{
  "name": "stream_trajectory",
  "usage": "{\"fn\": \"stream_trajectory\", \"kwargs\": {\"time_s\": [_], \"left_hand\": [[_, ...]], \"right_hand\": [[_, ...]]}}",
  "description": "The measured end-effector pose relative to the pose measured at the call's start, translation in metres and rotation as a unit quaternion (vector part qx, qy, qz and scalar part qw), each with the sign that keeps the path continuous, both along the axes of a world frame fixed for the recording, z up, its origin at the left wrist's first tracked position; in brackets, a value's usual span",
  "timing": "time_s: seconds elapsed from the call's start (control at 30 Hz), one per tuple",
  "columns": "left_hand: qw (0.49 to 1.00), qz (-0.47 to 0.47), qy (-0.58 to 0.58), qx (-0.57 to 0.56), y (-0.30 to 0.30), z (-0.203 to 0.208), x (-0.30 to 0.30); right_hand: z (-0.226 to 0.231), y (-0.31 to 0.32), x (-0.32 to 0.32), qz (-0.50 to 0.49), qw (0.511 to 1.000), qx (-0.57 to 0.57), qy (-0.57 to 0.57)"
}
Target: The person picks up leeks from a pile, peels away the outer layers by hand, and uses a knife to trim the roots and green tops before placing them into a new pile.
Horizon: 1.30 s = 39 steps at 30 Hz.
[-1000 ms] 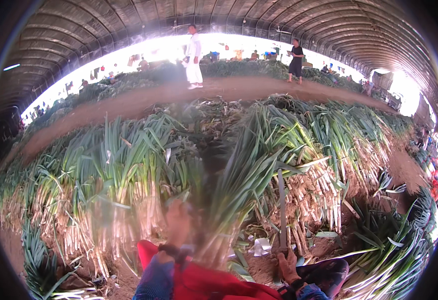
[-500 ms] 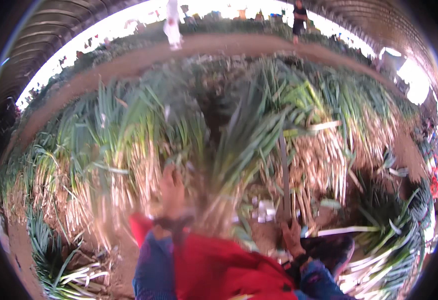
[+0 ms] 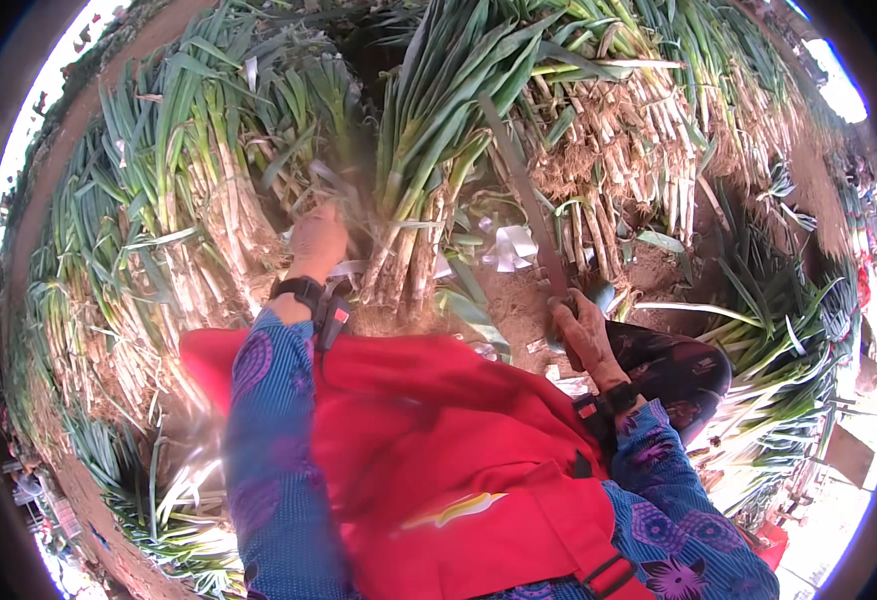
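My left hand [image 3: 318, 241] reaches in among the leeks, between a standing clump [image 3: 213, 185] on its left and a bunch of leeks [image 3: 418, 215] on its right. Its fingers are blurred and partly hidden, so what they hold, if anything, does not show. On the right, my right hand [image 3: 580, 335] is closed around the lower end of a long, flat, dark blade [image 3: 525, 190]. The blade points up and away, beside the middle bunch. Dirt-coated pale stems and green leaves make up the leeks.
More leeks with matted roots [image 3: 608, 140] stand at the far right. Loose leeks [image 3: 778, 400] lie at the near right, others [image 3: 188, 540] at the near left. White scraps [image 3: 510, 248] litter the brown soil. A red apron [image 3: 438, 420] covers my lap; my knee [image 3: 673, 370] is beside my right hand.
My view has tipped downward, so the people at the back are out of sight and more of the apron shows. My left hand stays beside the middle bunch; my right still grips the blade.
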<state>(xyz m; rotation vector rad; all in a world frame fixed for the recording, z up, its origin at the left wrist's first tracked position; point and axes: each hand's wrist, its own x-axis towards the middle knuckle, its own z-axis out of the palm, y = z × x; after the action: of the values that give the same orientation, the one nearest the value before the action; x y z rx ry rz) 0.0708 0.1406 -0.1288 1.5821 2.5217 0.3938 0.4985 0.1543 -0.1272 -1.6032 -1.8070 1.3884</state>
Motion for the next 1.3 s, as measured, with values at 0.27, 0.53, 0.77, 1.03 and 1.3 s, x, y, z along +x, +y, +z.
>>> {"fn": "stream_trajectory", "kwargs": {"time_s": [0.27, 0.53, 0.77, 1.03, 1.3], "left_hand": [[0.974, 0.014, -0.039, -0.221, 0.009, -0.058, 0.024], [0.985, 0.111, -0.09, -0.101, 0.006, -0.102, 0.015], [0.988, 0.004, -0.131, 0.088, 0.017, -0.12, 0.034], [0.98, -0.081, -0.171, 0.053, 0.034, -0.117, 0.063], [0.992, -0.08, -0.102, 0.007, 0.044, -0.108, 0.065]], "right_hand": [[0.102, -0.02, -0.004, 0.043, 0.963, -0.265, 0.019], [0.094, -0.043, 0.0, 0.032, 0.91, -0.414, 0.019], [0.087, -0.044, -0.014, 0.053, 0.892, -0.449, -0.005], [0.065, -0.035, -0.025, 0.026, 0.881, -0.472, 0.02], [0.02, -0.058, -0.026, 0.011, 0.892, -0.447, 0.062]]}}
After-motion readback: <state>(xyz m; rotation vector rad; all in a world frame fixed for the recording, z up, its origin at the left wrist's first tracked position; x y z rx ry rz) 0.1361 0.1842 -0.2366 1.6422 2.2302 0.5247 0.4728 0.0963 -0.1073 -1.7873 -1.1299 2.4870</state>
